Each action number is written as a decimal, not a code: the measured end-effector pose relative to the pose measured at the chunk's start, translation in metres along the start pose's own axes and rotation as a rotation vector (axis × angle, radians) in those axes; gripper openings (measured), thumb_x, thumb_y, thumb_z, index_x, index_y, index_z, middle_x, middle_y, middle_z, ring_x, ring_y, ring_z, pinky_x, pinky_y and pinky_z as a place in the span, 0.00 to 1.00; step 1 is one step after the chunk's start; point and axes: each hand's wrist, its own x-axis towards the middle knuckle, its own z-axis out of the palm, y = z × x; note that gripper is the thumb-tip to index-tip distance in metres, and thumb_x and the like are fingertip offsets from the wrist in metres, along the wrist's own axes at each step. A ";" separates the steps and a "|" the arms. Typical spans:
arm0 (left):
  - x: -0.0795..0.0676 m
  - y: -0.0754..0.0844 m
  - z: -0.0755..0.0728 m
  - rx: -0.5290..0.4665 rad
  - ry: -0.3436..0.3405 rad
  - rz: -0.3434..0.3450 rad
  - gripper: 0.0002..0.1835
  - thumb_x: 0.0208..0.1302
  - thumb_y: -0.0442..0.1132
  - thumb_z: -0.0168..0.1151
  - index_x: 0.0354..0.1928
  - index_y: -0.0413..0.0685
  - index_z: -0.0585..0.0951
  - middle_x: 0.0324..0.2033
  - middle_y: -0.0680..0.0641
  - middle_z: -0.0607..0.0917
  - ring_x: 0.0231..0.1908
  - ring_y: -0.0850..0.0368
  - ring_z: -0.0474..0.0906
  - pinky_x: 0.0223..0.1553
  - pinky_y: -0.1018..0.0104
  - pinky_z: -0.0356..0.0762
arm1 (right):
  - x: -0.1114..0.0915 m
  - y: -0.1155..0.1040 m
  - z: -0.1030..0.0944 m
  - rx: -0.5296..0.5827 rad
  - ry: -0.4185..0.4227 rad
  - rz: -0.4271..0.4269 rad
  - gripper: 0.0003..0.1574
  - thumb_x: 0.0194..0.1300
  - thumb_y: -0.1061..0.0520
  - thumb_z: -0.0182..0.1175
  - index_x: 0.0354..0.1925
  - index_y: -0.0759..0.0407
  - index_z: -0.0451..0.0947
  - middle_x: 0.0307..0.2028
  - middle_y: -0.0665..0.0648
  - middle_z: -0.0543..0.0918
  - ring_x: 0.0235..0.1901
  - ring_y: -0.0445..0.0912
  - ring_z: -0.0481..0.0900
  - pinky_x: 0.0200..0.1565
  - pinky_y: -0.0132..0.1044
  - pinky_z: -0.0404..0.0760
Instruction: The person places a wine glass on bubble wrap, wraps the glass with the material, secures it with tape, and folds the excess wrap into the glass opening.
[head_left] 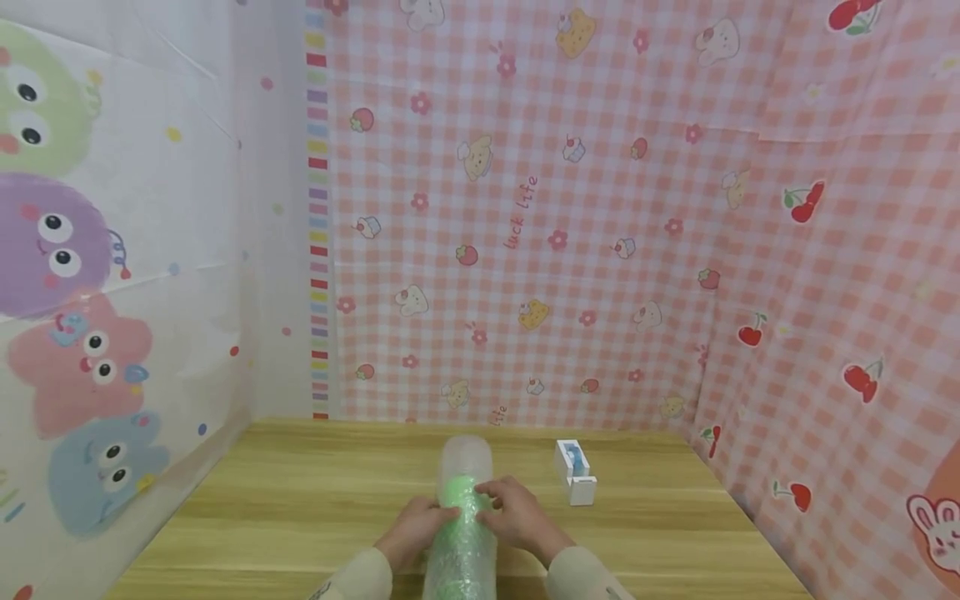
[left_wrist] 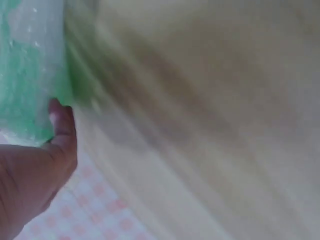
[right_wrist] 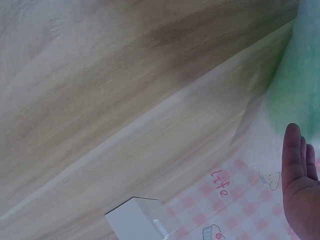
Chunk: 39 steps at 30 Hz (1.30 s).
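A long roll of clear bubble wrap (head_left: 459,550) lies lengthwise on the table, with something green (head_left: 461,485) showing through it. The wrap's far end (head_left: 467,454) extends past the green part as a pale, translucent tube. My left hand (head_left: 416,525) holds the roll from the left, its thumb on top and the other fingers partly hidden along the side. From the right, my right hand (head_left: 517,517) touches the wrap with its fingertips. In the right wrist view the fingers (right_wrist: 292,150) of that hand look fairly straight beside the green part. What the wrap encloses is hidden.
On the wood-grain table (head_left: 315,492), right of the roll, stands a white tape dispenser (head_left: 581,492) with a blue tape roll (head_left: 575,458). A pink checked cloth (head_left: 525,275) hangs behind the table and along the right, and a white cartoon-print cloth (head_left: 187,208) on the left.
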 end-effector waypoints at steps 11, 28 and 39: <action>-0.005 0.030 0.008 0.239 0.147 0.030 0.12 0.55 0.37 0.64 0.32 0.31 0.79 0.26 0.47 0.79 0.28 0.54 0.75 0.30 0.60 0.78 | -0.003 0.004 0.006 0.006 0.092 0.051 0.22 0.65 0.49 0.67 0.47 0.66 0.83 0.41 0.61 0.78 0.34 0.47 0.77 0.32 0.39 0.79; 0.000 0.037 0.021 0.464 0.187 0.153 0.26 0.55 0.37 0.72 0.47 0.22 0.74 0.40 0.32 0.81 0.42 0.35 0.79 0.46 0.42 0.78 | 0.002 -0.001 -0.003 -0.096 0.068 0.011 0.15 0.59 0.60 0.70 0.44 0.64 0.82 0.39 0.59 0.81 0.40 0.56 0.81 0.40 0.48 0.82; 0.005 0.034 0.022 0.422 0.171 0.237 0.20 0.65 0.30 0.54 0.56 0.23 0.73 0.46 0.28 0.81 0.45 0.34 0.79 0.48 0.41 0.78 | -0.004 0.007 -0.014 -0.161 0.074 0.014 0.14 0.62 0.53 0.68 0.37 0.65 0.86 0.35 0.57 0.86 0.36 0.52 0.83 0.38 0.46 0.82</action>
